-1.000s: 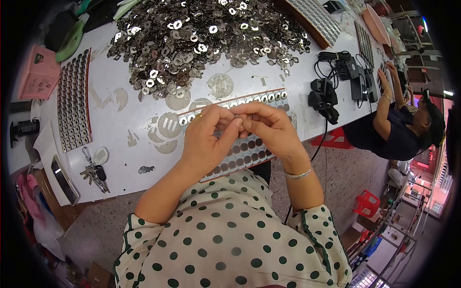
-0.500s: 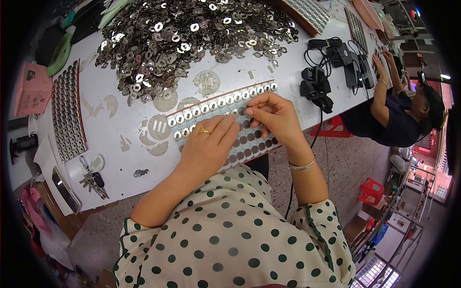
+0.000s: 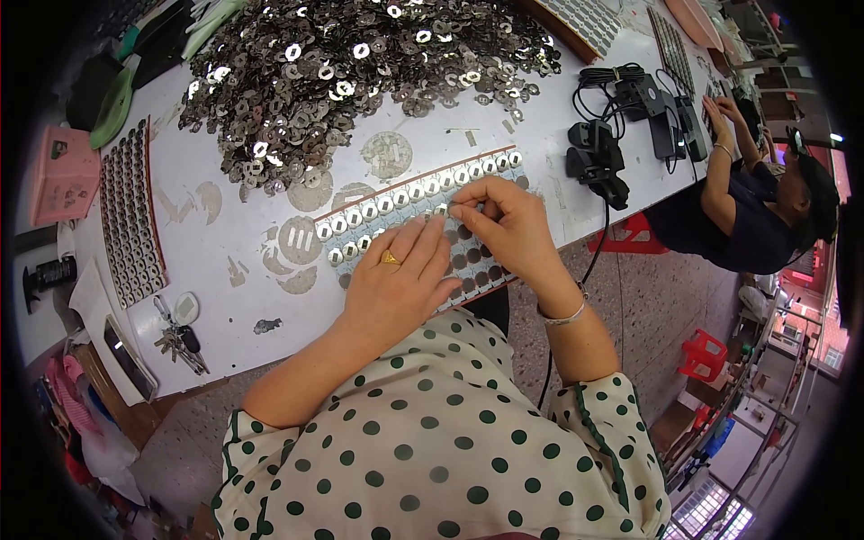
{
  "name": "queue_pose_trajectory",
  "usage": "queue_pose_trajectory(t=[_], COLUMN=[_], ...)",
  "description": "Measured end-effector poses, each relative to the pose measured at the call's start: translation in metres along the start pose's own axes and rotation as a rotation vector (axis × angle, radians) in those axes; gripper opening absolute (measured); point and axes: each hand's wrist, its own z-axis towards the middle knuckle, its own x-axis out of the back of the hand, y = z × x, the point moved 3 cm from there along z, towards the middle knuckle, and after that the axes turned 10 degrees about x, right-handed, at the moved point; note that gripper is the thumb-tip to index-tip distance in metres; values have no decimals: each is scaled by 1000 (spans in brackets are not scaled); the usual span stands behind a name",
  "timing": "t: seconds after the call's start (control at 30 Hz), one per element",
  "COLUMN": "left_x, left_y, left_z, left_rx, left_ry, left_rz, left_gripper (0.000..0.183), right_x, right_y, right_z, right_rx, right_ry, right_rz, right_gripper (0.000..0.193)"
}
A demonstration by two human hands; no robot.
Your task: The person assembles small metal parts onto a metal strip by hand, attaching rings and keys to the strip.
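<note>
A long light-blue panel [image 3: 396, 216] with a reddish edge lies slantwise before me. Shiny washers [image 3: 382, 205] with angular holes line its far row and part of the second; nearer rows show dark round spots [image 3: 474, 256]. Across the panel's middle rests my left hand [image 3: 400, 274], fingers stretched and close together, their tips beside the second row. My right hand [image 3: 504, 225] pinches thumb and forefinger at that row, just right of the left fingertips. Whatever sits in the pinch is too small and covered to make out.
Beyond the panel spreads a big heap of loose washers [image 3: 360, 90]. Another filled panel [image 3: 133, 216], keys [image 3: 180, 342] and a phone [image 3: 126, 355] lie left. Black devices with cables [image 3: 594, 157] stand right, near a co-worker [image 3: 738, 207] at the table.
My right hand has shifted slightly left, its pinch now closer to the left fingertips. My left thumb has spread out from the other fingers. A shiny washer shows beside the right fingertips.
</note>
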Motion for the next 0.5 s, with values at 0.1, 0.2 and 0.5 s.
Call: queue_pose_trajectory(t=[0.1, 0.2, 0.5], left_x=[-1, -1, -2], left_y=[-1, -2, -1], left_z=[-1, -2, -1], left_rx=[4, 0, 11], left_ry=[1, 7, 14], left_rz=[-6, -20, -6], left_gripper=[51, 51, 49], right_x=[4, 3, 1], right_y=[3, 4, -2], right_z=[-1, -2, -5], right_rx=[-50, -54, 81], right_ry=[8, 6, 21], right_rz=[5, -4, -160], right_gripper=[14, 15, 17])
